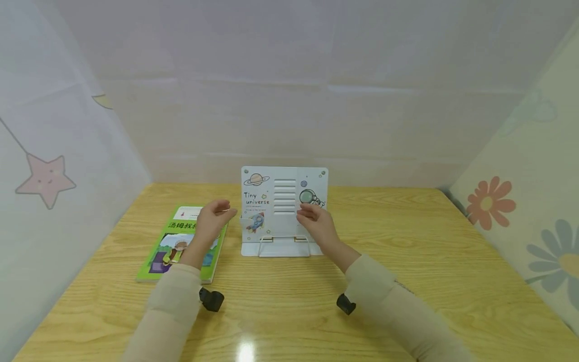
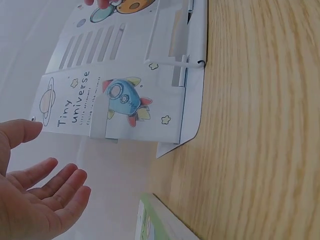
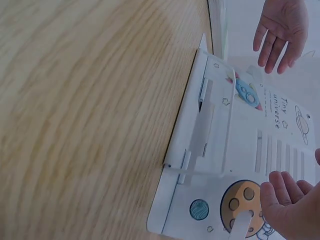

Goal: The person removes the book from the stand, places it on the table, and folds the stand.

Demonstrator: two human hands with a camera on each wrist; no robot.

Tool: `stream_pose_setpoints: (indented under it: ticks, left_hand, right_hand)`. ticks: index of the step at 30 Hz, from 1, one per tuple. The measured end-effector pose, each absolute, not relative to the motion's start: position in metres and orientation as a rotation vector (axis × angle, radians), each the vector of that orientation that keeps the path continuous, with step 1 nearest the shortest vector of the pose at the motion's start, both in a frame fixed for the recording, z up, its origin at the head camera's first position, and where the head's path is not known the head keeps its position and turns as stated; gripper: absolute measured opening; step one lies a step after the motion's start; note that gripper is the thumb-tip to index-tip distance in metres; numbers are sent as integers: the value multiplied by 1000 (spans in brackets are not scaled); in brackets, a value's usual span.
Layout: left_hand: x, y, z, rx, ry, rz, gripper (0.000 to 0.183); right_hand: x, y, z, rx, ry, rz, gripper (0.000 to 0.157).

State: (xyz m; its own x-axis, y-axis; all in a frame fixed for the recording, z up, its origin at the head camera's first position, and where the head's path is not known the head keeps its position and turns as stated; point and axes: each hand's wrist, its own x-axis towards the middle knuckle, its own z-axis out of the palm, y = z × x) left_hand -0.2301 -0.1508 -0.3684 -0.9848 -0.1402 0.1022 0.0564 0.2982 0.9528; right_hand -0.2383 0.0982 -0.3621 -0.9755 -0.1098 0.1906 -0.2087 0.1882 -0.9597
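A white book stand [image 1: 284, 221] printed with "Tiny universe", a planet, a rocket and an astronaut stands upright on the table. A thin wire page holder [image 1: 284, 257] runs along its foot. My left hand [image 1: 211, 221] hovers just off the stand's left edge, thumb and fingers spread apart with nothing between them. In front of the stand's right part is my right hand [image 1: 320, 226], fingers loosely bent and holding nothing; it hides part of the astronaut. In the right wrist view an orange cratered moon [image 3: 240, 200] shows below the right hand [image 3: 295, 210].
A green-edged book [image 1: 158, 256] with an illustrated cover lies flat on the wooden table [image 1: 407, 241], left of the stand and partly under my left forearm. Pale cloth walls [image 1: 289, 100] enclose the table at the back and both sides.
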Motion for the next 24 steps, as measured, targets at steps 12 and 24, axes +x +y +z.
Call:
stream_pose_setpoints:
  ticks: [12, 24]
  left_hand:
    - [-237, -131, -379, 90, -2434, -1719, 49]
    - [-244, -117, -390, 120, -2532, -1676, 42]
  right_hand:
    - [-249, 137, -376, 160, -2394, 1697, 31]
    - [-260, 142, -389, 58, -2595, 1546, 42]
